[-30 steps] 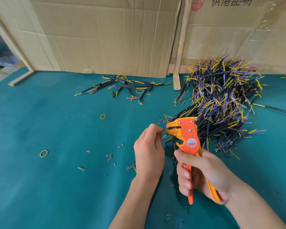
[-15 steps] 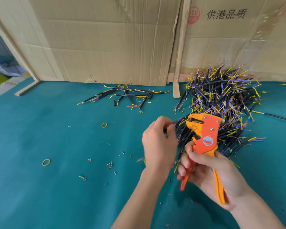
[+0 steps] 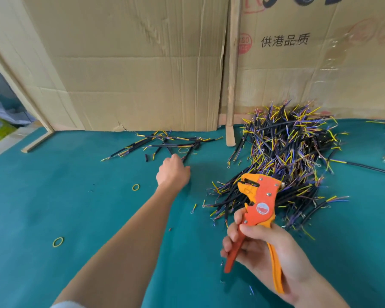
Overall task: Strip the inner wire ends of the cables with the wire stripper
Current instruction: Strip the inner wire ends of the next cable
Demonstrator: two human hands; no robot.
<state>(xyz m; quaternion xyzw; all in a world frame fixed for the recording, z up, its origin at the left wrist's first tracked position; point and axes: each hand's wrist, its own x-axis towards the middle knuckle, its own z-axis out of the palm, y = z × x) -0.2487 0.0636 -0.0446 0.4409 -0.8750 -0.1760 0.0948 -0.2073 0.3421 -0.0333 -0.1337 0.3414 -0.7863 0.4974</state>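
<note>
The orange and yellow wire stripper (image 3: 259,205) is standing upright in the lower right of the frame, its head pointing up and to the left, raised above the bench (image 3: 65,207). The right hand (image 3: 265,256) is grasping it, fingers curled round the red handle and the yellow handle lying against the palm. The handles are spread apart, and no cable is sitting in the head.

Just behind the tool, at centre right, a large pile of cables (image 3: 287,156) is lying on the bench, black sheaths with yellow, blue and purple inner wires fanning out. The left hand (image 3: 173,172) is reaching out to the middle of the frame, at the near edge of a small group of cables (image 3: 165,143). Its fingers are curled, with a dark cable end showing at the knuckles; whether its grip is clenched on that cable I cannot tell.

Yellow rubber bands (image 3: 135,187) and small insulation scraps are lying scattered across the teal surface. Cardboard sheets (image 3: 131,63) are standing along the back.
</note>
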